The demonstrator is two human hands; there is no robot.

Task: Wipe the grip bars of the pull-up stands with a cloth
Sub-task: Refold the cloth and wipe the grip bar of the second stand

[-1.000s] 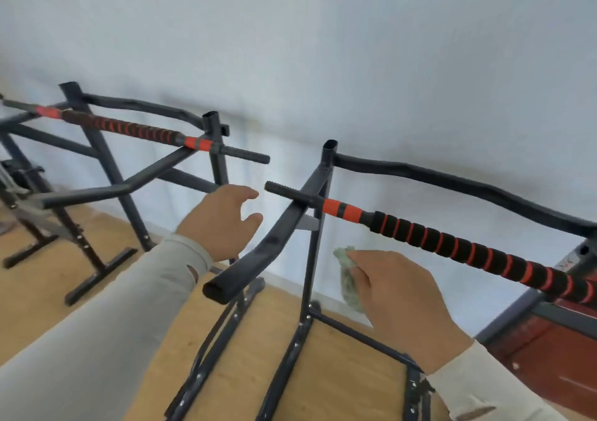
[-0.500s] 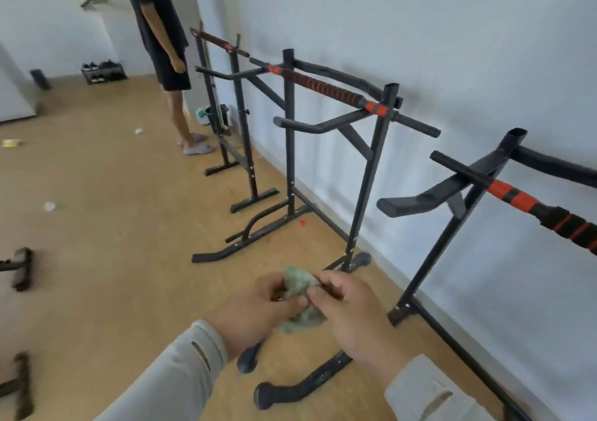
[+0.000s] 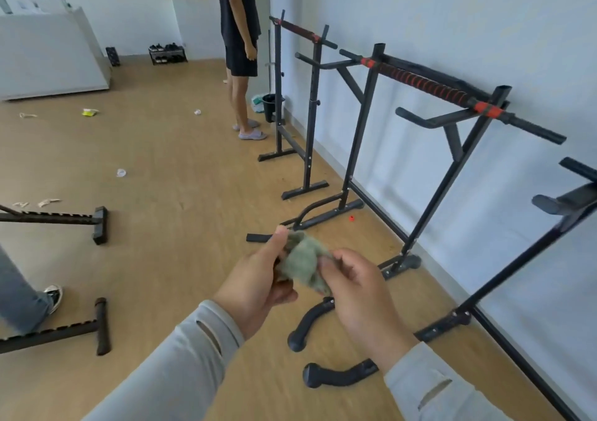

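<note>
I held the crumpled grey-green cloth (image 3: 302, 264) between both hands, my left hand (image 3: 258, 283) gripping it and my right hand (image 3: 358, 286) pinching its edge, well short of the black-and-red foam grip bar (image 3: 426, 86). Soft and light, it looked best bunched in one palm.

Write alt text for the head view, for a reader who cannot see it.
Both hands, left hand and right hand, hold a crumpled green cloth above a wooden floor. Black pull-up stands with red-and-black grip bars line the white wall on the right; another person stands beyond.
</note>
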